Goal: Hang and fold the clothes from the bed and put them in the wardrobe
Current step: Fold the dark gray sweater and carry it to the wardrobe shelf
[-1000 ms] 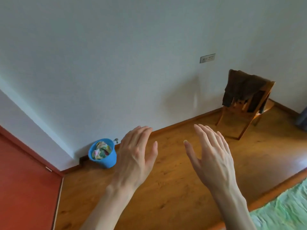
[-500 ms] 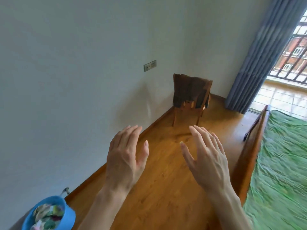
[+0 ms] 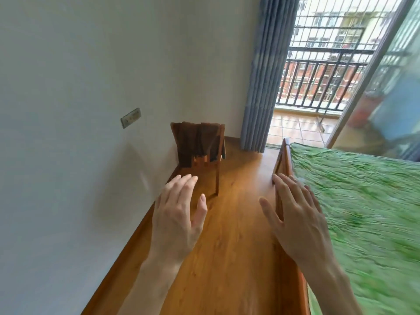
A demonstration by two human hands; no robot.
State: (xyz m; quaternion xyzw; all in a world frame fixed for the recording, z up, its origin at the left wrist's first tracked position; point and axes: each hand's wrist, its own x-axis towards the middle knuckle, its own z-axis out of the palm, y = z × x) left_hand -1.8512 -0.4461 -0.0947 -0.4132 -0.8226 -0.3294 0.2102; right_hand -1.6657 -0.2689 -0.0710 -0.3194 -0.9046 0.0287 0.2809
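My left hand (image 3: 179, 217) and my right hand (image 3: 295, 219) are both raised in front of me, palms down, fingers spread, holding nothing. The bed (image 3: 368, 201), covered with a crumpled green sheet, fills the right side; its wooden side rail (image 3: 283, 160) runs under my right hand. No loose clothes show on the part of the bed in view. A dark brown garment (image 3: 200, 142) hangs over the back of a wooden chair (image 3: 217, 178) against the wall, ahead of my left hand. The wardrobe is out of view.
A strip of wooden floor (image 3: 241, 223) runs between the white wall (image 3: 79, 110) and the bed. A blue-grey curtain (image 3: 266, 76) hangs beside an open balcony door (image 3: 318, 87) with a dark railing. A wall socket (image 3: 130, 117) sits left of the chair.
My view has swung to the right: the blue bucket and red door have left the frame, and the bed, curtain and balcony have come in. Both hands stay open in front of me.
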